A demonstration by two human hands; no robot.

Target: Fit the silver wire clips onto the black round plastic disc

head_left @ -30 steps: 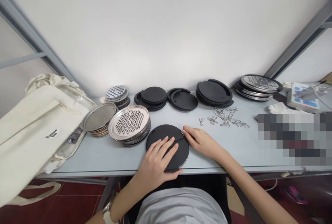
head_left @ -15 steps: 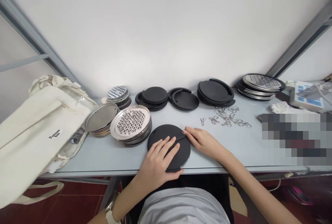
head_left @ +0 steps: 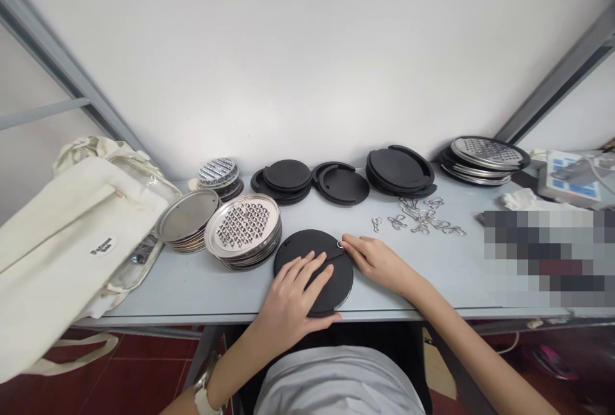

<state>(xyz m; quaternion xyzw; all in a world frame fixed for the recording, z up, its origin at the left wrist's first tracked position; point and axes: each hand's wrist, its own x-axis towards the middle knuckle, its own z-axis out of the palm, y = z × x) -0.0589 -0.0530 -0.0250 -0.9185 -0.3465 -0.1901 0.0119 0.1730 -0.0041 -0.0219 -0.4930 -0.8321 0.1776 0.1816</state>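
Observation:
A round black grater case [head_left: 310,239] lies near the table's front edge. My left hand [head_left: 295,287] grips it from the near left, with the fingers spread over its top and the thumb along the near rim. At the case's upper right edge, my right hand [head_left: 372,260] is closed in a pinch on a small metal wire clip [head_left: 340,244], mostly hidden by the fingertips. Several loose wire clips [head_left: 423,218] lie beyond that hand. To the left stands a stack of round metal grater plates [head_left: 245,226], the top one with raised teeth.
Plain metal discs [head_left: 188,215] and small ridged discs [head_left: 218,173] are stacked at left, beside a cream bag [head_left: 72,235]. Black round parts [head_left: 287,175], a black ring holder [head_left: 398,170] and stacked graters [head_left: 485,154] line the wall. A blurred-out patch [head_left: 552,258] covers the right side.
Hardly anything differs. Both hands keep their places on the case and the clip, and the view has shifted very slightly.

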